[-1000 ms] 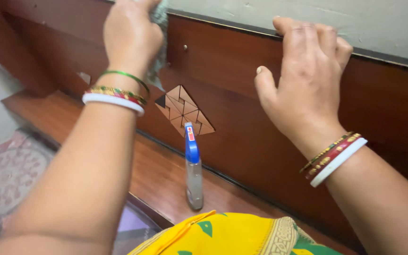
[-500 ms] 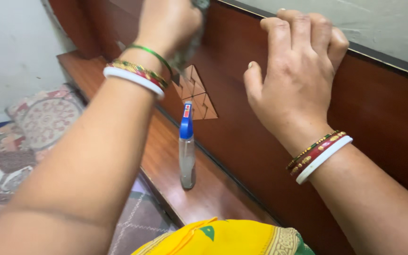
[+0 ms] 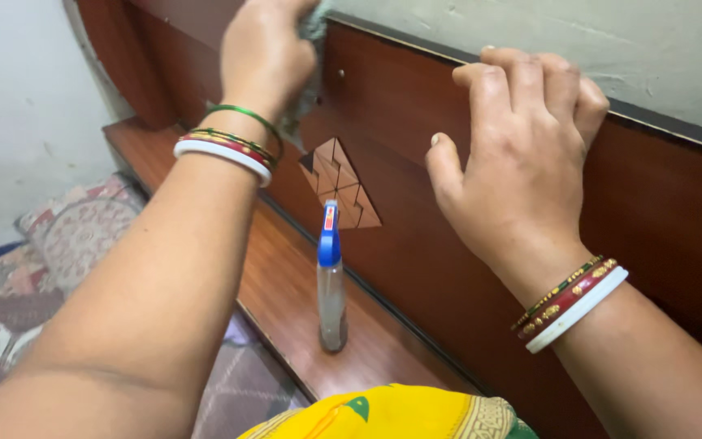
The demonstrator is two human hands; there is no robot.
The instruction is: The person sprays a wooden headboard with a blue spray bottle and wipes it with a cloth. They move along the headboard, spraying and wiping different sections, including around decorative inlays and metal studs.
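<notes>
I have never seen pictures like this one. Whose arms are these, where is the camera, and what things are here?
The camera sits on a person's head and looks down, so both arms are that person's own. The left hand presses a grey cloth against a dark wooden headboard. The right hand grips the headboard's top edge and holds nothing else. A spray bottle with a blue top stands upright on the wooden ledge below, touched by neither hand. A triangle-patterned inlay decorates the board. Patterned bedding lies at left.

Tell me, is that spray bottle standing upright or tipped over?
Upright. The spray bottle stands on its base on the wooden ledge, blue nozzle on top, with neither hand touching it.
</notes>
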